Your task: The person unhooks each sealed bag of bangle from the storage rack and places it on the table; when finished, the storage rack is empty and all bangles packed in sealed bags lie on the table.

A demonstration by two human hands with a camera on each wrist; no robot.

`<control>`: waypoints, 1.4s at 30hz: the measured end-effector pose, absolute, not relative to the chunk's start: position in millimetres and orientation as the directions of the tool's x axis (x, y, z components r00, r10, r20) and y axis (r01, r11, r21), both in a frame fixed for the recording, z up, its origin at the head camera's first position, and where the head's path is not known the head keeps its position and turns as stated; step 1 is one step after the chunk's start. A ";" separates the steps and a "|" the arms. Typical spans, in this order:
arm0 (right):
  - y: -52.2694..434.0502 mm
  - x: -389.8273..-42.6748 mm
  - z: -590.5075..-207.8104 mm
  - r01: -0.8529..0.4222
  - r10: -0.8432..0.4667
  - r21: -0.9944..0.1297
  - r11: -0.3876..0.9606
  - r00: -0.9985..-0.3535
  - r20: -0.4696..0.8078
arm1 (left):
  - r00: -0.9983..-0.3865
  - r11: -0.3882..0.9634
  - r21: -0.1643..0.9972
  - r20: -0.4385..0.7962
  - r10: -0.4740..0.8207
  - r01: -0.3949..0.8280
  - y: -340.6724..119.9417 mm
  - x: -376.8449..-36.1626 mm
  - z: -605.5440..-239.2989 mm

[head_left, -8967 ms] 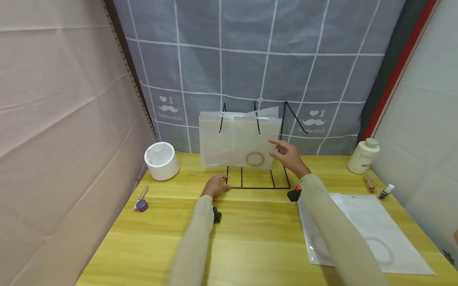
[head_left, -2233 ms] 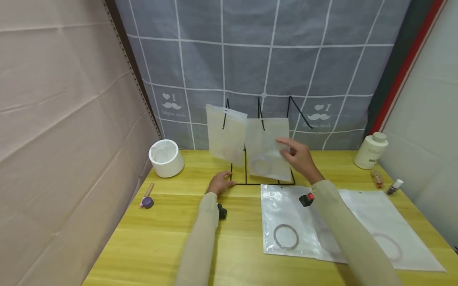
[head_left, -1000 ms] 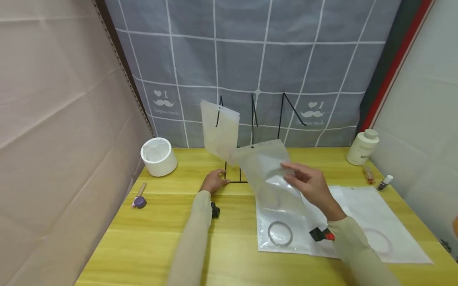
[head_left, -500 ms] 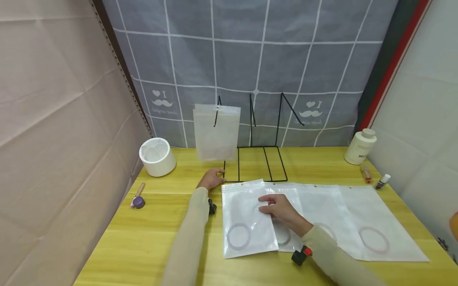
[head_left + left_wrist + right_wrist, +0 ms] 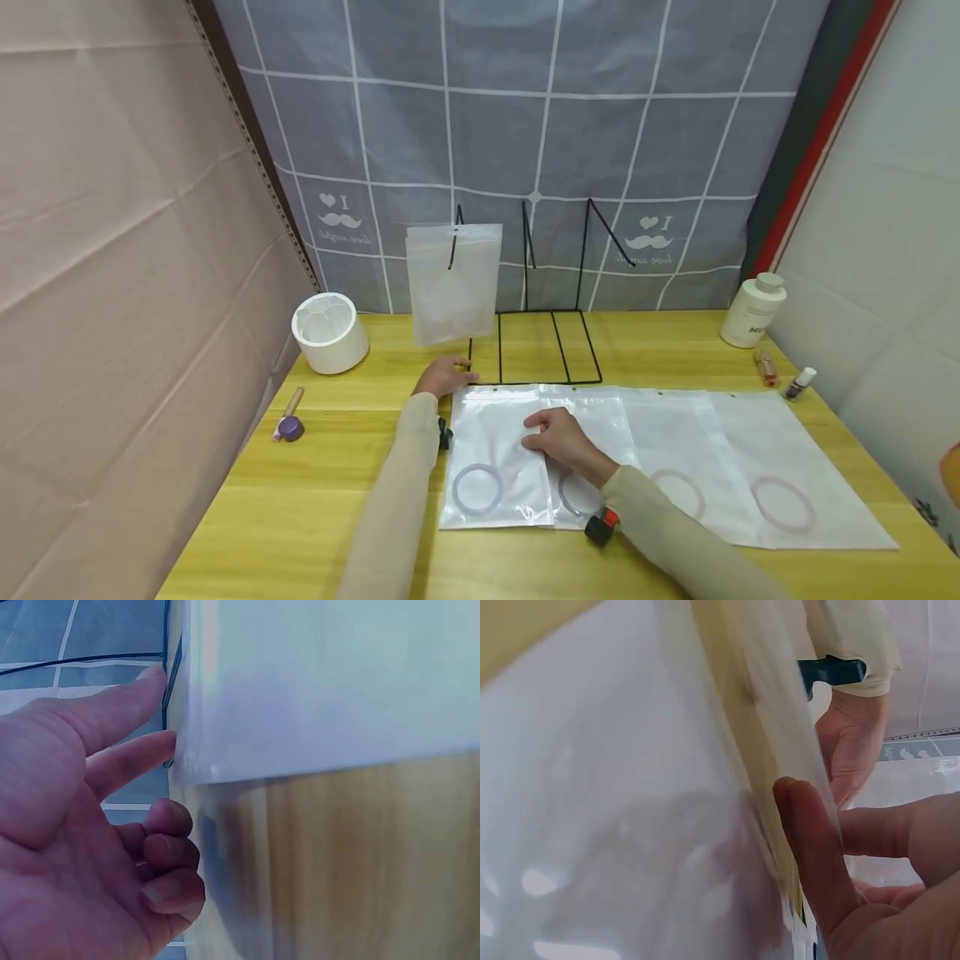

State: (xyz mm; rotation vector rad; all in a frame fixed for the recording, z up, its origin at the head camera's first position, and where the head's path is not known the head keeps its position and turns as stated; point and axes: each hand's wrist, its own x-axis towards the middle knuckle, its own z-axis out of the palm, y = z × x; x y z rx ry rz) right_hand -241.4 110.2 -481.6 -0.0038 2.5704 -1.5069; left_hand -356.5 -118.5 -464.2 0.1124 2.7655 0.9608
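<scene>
Left hand (image 5: 444,377) pinches rack (image 5: 499,350), right hand (image 5: 561,437) pinches bag (image 5: 487,446); cloth (image 5: 495,137) reads mirrored "love".

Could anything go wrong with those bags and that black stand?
The right hand pinches the leftmost flat-lying bag, which overlaps its neighbour; moving it could drag both. The hanging bags weight only one side of the wire stand, which might shift if the left hand moves off.

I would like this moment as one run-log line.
left hand at rack base; right hand pinches leftmost bag on table; left hook carries white bag
</scene>
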 end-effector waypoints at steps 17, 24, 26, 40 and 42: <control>112.8 -244.9 -470.5 -0.097 -0.217 -0.590 0.802 -0.967 -0.135 | -0.980 0.750 0.661 -0.157 0.124 -0.011 -116.2 -358.8 -472.9; 159.4 -271.8 -454.8 -0.010 -0.189 -0.713 0.701 -0.967 -0.172 | -0.984 0.736 0.678 -0.133 0.120 -0.002 -116.5 -356.1 -475.1; 183.7 -287.0 -449.6 -0.018 -0.146 -0.710 0.704 -0.982 -0.120 | -0.984 0.733 0.680 -0.137 0.116 -0.009 -116.4 -355.9 -475.2; 270.5 -344.6 -486.6 0.016 -0.148 -0.673 0.740 -0.971 -0.186 | -0.983 0.723 0.691 -0.140 0.117 -0.013 -116.4 -352.4 -475.9; 269.3 -346.3 -488.4 0.020 -0.137 -0.674 0.738 -0.974 -0.180 | -0.984 0.722 0.692 -0.140 0.113 -0.015 -117.0 -352.0 -476.4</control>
